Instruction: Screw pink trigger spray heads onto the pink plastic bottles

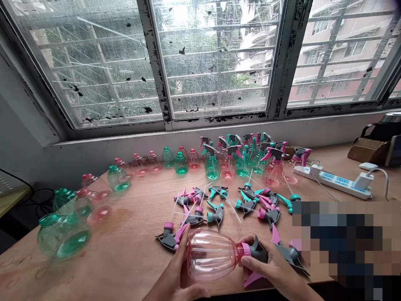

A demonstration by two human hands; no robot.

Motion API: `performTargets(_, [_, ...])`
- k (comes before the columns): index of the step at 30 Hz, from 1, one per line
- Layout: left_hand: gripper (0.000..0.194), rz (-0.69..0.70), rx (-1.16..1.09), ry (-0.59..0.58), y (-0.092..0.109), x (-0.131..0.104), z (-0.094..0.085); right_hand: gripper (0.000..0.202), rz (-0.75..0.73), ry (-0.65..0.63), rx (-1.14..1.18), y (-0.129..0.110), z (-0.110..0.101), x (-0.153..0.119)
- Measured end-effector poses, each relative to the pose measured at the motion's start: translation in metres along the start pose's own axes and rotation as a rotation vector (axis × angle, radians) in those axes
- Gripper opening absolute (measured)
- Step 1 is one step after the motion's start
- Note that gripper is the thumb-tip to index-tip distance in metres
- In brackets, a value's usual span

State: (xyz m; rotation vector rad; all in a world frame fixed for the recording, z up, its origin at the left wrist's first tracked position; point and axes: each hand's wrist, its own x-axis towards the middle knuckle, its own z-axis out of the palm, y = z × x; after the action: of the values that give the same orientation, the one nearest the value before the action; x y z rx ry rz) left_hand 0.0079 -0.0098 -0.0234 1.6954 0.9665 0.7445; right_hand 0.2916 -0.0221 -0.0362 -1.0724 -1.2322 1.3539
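A clear pink spray bottle (213,255) lies on its side between my two hands, above the near edge of the table. My left hand (180,267) is closed around the bottle's base. At the neck, the fingers of my right hand (261,259) grip the pink collar (245,249) of a grey and pink spray head (258,250), which sits on the bottle's mouth. Whether the collar is fully threaded I cannot tell. Loose spray heads (216,215) in pink, teal and grey lie scattered just beyond my hands, several with thin tubes.
Open green and pink bottles (64,236) stand along the left and back of the wooden table (131,234). Bottles with spray heads (228,165) cluster at the back centre. A white power strip (335,182) and a brown box (369,147) are at right. The lower right is blurred out.
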Motion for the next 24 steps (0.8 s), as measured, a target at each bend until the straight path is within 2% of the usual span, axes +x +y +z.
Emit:
performTargets(3, [0.111,0.003,-0.047,-0.01,0.0003,-0.0017,-0.0018,0.038,-0.009,0.008,-0.015,-0.0009,-0.0001,-0.0001])
performTargets(10, [0.106,0.036,0.07,0.026,-0.0027,0.0005,-0.0042,0.038,-0.017,-0.008,0.028,0.0001,-0.0005,0.0006])
performTargets(16, [0.12,-0.006,-0.058,-0.002,0.0046,0.0004,0.0003,0.038,-0.025,0.022,0.002,0.0008,-0.0008,0.0002])
performTargets(20, [0.105,0.04,-0.082,-0.026,0.0029,-0.0003,0.0,0.037,-0.028,0.022,0.001,0.002,-0.0014,0.0008])
performTargets(24, [0.098,0.062,-0.024,0.007,0.0001,-0.0004,0.0001,0.038,-0.019,0.046,0.008,0.0037,-0.0019,0.0011])
